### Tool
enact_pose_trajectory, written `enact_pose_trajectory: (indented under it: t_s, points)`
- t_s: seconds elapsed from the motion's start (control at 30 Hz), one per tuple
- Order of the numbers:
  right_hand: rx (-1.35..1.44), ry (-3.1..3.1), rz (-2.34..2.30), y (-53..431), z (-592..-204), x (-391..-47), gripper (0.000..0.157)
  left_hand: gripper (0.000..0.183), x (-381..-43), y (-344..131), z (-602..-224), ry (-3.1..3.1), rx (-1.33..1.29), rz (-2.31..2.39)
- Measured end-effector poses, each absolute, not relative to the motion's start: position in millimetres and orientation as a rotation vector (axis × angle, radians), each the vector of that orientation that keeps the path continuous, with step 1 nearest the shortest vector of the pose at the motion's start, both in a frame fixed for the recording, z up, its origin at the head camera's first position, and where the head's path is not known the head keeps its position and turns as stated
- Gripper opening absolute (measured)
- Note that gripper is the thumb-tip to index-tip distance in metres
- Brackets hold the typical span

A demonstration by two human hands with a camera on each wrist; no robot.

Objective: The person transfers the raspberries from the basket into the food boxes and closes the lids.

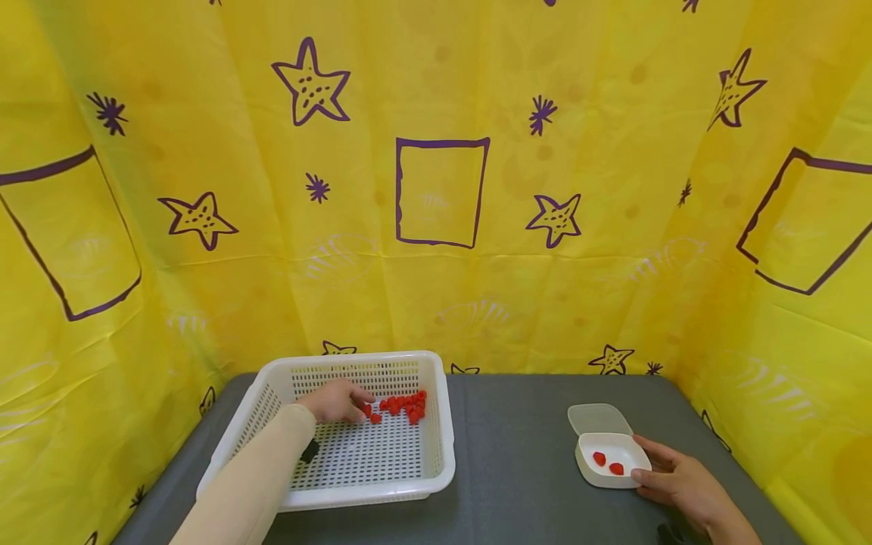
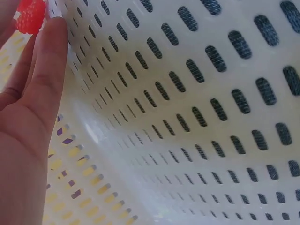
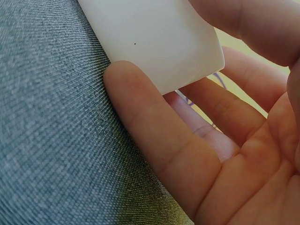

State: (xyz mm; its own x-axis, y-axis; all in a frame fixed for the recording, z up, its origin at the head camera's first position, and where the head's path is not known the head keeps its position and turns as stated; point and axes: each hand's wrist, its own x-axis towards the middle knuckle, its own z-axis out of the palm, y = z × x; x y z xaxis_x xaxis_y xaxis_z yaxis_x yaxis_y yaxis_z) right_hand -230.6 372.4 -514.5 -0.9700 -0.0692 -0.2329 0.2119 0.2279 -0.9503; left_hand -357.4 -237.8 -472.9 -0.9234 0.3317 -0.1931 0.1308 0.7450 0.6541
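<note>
As the right hand (image 1: 684,484) grips a rounded white plastic box (image 1: 621,447), the left hand (image 1: 334,401) pinches a bumpy red berry (image 2: 30,16), which slack pressure could drop.

Cream sleeve (image 1: 248,481), black wrist device (image 1: 309,452)

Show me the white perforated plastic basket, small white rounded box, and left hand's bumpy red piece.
Basket (image 1: 368,492), head view, front rim.
Box (image 1: 601,481), head view, front wall.
Red piece (image 2: 31,17), left wrist view, bumpy surface.
</note>
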Motion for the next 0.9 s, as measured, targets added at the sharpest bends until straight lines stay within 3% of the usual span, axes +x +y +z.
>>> enact_pose_trajectory:
  t_s: [0.33,0.57,0.9]
  points:
    - [0.122,2.286,-1.809,372.5,-514.8,-229.5,0.081,0.035,-357.0,-232.8,-477.2,2.712,0.318,0.890]
    - [0.143,2.270,-1.816,371.8,-515.1,-229.3,0.081,0.017,-355.5,-230.6,-478.4,2.768,0.375,0.811]
    - [0.131,2.277,-1.811,372.3,-514.9,-229.9,0.080,0.015,-356.3,-231.0,-475.1,2.812,0.453,0.701]
